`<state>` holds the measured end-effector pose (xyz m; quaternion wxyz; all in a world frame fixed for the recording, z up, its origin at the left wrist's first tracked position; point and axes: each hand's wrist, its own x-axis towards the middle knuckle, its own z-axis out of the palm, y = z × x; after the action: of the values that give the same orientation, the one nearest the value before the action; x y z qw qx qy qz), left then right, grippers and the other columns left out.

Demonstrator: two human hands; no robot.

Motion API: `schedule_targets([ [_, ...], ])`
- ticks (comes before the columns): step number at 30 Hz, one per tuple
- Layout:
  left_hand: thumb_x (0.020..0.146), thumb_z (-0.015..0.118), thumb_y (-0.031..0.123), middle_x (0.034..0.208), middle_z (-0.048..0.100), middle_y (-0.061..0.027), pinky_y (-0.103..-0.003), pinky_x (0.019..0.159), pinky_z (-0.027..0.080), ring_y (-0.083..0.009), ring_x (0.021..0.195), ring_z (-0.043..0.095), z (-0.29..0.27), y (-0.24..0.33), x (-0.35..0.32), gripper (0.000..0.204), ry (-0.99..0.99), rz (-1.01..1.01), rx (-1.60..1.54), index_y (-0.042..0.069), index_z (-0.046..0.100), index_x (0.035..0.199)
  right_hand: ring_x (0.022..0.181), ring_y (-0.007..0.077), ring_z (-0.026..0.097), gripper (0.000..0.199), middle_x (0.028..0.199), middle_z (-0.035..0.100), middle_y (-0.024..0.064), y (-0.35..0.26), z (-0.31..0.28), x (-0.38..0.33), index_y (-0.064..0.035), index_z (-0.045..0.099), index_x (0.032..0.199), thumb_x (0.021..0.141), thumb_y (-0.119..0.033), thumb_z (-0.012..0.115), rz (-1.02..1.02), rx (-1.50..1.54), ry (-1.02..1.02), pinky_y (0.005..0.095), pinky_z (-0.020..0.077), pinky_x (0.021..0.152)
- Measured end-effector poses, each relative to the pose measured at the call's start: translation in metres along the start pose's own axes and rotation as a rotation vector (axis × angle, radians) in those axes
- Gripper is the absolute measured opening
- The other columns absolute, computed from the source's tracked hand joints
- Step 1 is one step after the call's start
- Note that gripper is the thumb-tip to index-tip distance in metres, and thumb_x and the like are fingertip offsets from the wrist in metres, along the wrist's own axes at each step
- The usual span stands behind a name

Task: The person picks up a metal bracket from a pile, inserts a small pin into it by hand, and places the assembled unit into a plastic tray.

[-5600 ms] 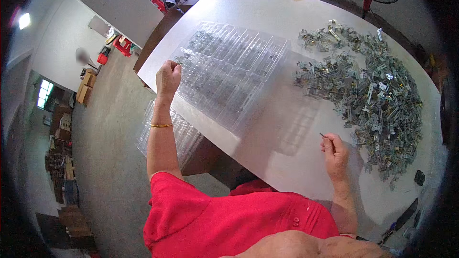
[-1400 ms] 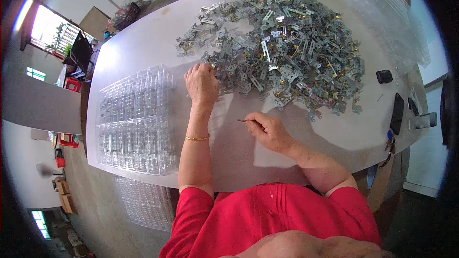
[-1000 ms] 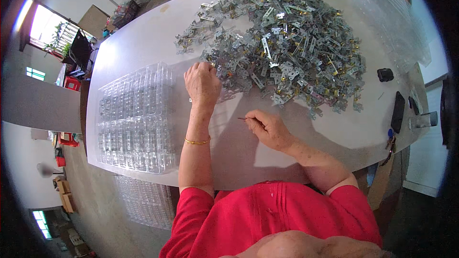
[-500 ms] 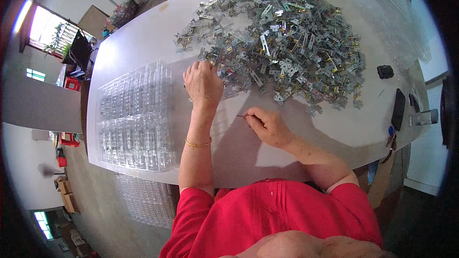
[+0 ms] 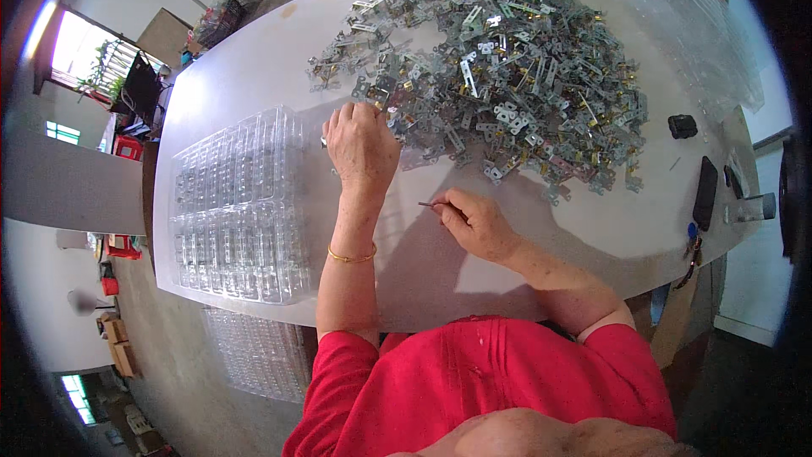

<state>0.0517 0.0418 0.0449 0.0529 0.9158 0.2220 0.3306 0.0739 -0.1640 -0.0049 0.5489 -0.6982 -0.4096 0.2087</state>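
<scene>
A large heap of small silvery metal brackets (image 5: pixel 516 76), some with brass-coloured parts, covers the far middle of the white table. At its near left edge is my left hand (image 5: pixel 362 144), back upward, fingers curled down and closed. A shiny bit shows beside those fingers; what they grip is hidden beneath the hand. My right hand (image 5: pixel 474 222) rests nearer to me and to the right, pinching a thin dark rod (image 5: pixel 425 204) whose tip points left. A clear plastic blister tray (image 5: pixel 241 203) with rows of metal pieces lies left of my left forearm.
More clear trays (image 5: pixel 258 355) stand below the table's near left edge. Empty-looking clear trays (image 5: pixel 698 34) lie at the far right. Along the right side are a small black box (image 5: pixel 682 126), a black phone-like slab (image 5: pixel 704 193), a clear cup (image 5: pixel 753 207) and pliers (image 5: pixel 694 250).
My left hand has shifted very slightly to the right at the heap's edge. My right hand keeps nearly the same place with the rod.
</scene>
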Motion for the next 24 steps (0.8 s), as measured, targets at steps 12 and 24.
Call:
schedule_targets([
  [12,0.082,0.064,0.009,0.081,0.063,-0.0117,-0.044,0.077,0.043,-0.0328,0.083,0.06,-0.011,0.013,0.004,0.006,-0.014,0.024,0.036,0.005,0.06,0.08,0.07,0.0261,0.066,0.01,0.078,0.067,0.0128,0.01,0.007,-0.001,-0.0019,0.064,0.097,0.092,-0.01,0.063,-0.025,-0.005,0.071,0.0357,0.0506,0.063],
  [24,0.084,0.062,0.01,0.08,0.064,-0.0147,-0.044,0.075,0.046,-0.0357,0.08,0.061,-0.009,0.008,-0.007,0.011,-0.044,-0.086,-0.088,0.0,0.061,0.078,0.075,0.0343,0.066,0.009,0.083,0.066,0.0169,0.003,0.002,0.0,-0.0017,0.063,0.095,0.09,-0.009,0.062,-0.026,0.011,0.038,0.0397,0.0501,0.064],
])
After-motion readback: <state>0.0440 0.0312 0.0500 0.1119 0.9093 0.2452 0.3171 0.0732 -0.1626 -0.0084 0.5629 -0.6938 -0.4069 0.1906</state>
